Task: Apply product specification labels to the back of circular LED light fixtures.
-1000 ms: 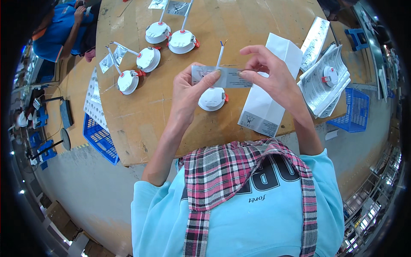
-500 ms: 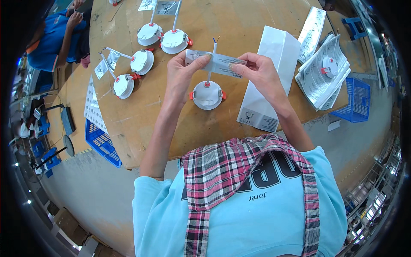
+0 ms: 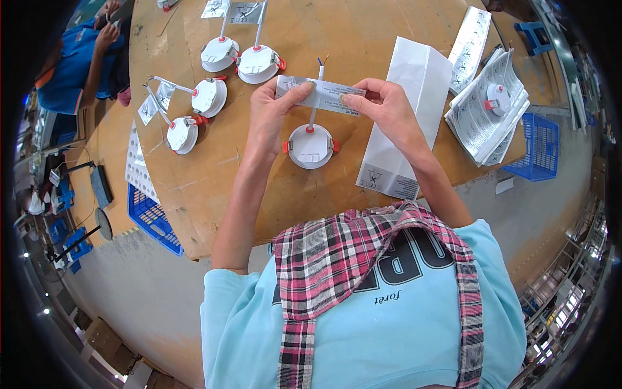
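Observation:
A silvery printed label [image 3: 322, 95] is stretched between my two hands, in front of the white cable [image 3: 312, 117] of a round white downlight [image 3: 311, 148]. My left hand [image 3: 275, 110] pinches the label's left part, thumb on top. On its right part my right hand [image 3: 383, 107] has it between thumb and fingers. The downlight lies on the table below my hands, with red clips at its sides and bare coloured wire ends at the cable's tip. Whether the label sticks to the cable I cannot tell.
Several downlights [image 3: 258, 63] with labelled cables lie at the left and far left. To the right are a white label sheet [image 3: 403, 97] and a stack of label sheets [image 3: 483, 123] with a small downlight on it. Blue crates [image 3: 541, 148] stand beside the table [image 3: 214, 188]. A person in blue [image 3: 71, 71] works far left.
My hands still hold the label across the cable; my right fingers have shifted slightly left along it. The whole view has shifted a little.

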The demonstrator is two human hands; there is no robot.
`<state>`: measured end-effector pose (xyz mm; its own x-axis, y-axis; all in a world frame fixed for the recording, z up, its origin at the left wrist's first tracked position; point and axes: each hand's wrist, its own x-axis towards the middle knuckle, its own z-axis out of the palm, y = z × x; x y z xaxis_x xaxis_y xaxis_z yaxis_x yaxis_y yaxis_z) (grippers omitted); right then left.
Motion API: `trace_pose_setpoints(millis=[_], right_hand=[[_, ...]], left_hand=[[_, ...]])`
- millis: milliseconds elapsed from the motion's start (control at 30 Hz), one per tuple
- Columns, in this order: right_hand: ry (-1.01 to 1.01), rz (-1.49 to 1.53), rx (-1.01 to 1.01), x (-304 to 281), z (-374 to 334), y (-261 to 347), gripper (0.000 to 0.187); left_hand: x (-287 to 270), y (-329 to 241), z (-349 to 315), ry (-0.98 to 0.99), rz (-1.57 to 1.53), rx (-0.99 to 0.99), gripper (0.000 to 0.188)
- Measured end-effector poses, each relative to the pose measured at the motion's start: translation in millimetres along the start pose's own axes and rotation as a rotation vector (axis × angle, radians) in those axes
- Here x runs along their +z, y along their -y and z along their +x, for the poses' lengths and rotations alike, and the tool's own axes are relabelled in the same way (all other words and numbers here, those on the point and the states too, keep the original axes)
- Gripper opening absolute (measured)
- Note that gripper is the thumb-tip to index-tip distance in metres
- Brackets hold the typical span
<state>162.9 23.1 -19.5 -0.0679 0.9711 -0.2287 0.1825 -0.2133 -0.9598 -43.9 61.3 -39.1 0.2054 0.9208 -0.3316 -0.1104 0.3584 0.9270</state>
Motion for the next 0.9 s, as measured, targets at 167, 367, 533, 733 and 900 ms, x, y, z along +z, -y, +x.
trace_pose_setpoints(millis=[167, 367, 533, 733, 900], right_hand=[[-0.001, 0.011, 0.005, -0.1, 1.3, -5.7, 0.028], [-0.004, 0.014, 0.007, -0.2, 3.0, -7.3, 0.028], [-0.009, 0.018, 0.002, 0.9, 3.7, -7.9, 0.026], [-0.023, 0.031, -0.003, 2.6, 4.1, -8.6, 0.025], [-0.031, 0.027, -0.01, 2.9, 4.5, -9.3, 0.025]], left_hand=[[1.3, 0.7, 0.1, -0.003, 0.016, -0.018, 0.017], [2.5, -0.8, -0.6, 0.007, -0.01, -0.032, 0.018], [2.5, -2.4, -1.9, 0.008, -0.028, -0.038, 0.018], [2.3, -2.6, -1.9, 0.011, -0.044, -0.036, 0.019], [2.2, -2.3, -1.2, 0.021, -0.064, -0.036, 0.019]])
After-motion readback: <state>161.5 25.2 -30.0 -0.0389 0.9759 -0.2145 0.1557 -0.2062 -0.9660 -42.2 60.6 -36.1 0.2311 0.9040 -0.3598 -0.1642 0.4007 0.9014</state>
